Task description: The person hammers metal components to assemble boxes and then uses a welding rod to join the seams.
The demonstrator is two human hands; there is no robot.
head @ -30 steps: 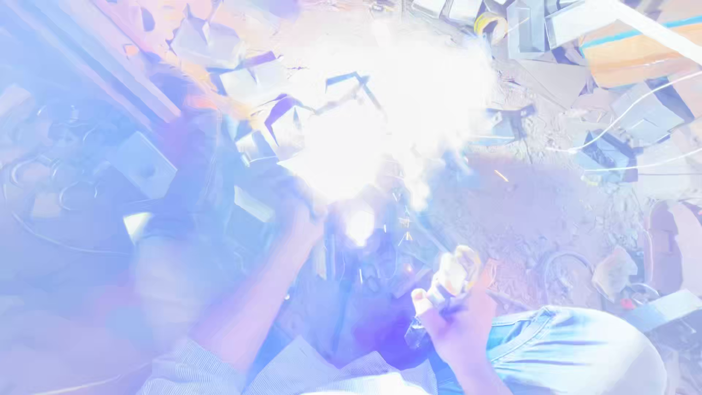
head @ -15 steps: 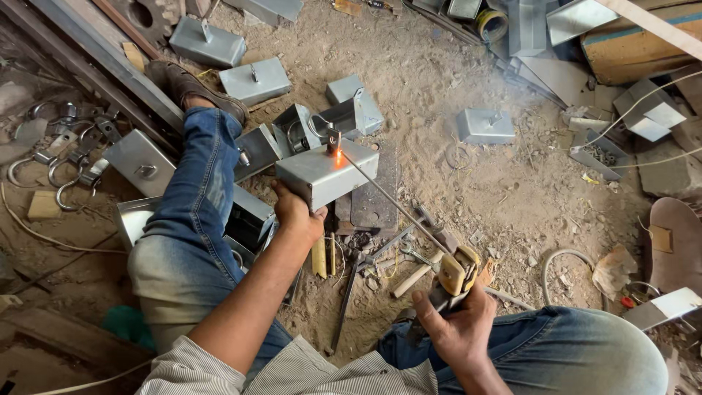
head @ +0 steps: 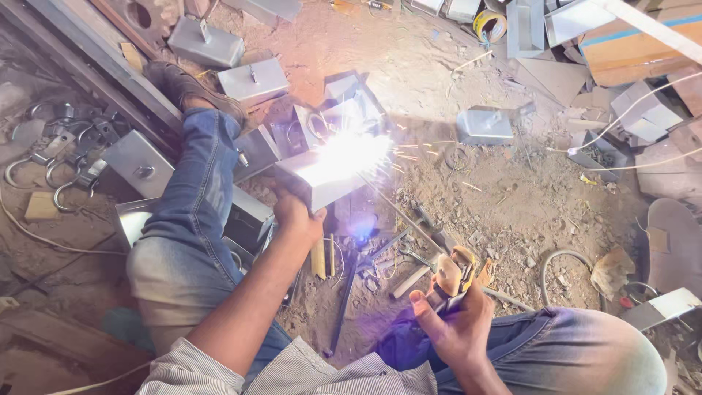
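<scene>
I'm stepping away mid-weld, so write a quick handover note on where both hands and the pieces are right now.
Left hand: grips the near edge of the small metal box, steadying it on the dirt floor.
Right hand: shut on the electrode holder; its welding rod runs up to the box.
Arc is lit on the box top, sparks flying right.
Done: similar finished-looking boxes lie around the outstretched leg.
Left: the seam under the glare cannot be judged; check it once the arc stops.

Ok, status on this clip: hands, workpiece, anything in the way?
Left hand grips grey sheet-metal box. Right hand holds electrode holder, rod sparking on box. Scrap metal pieces on dirt between.
</scene>
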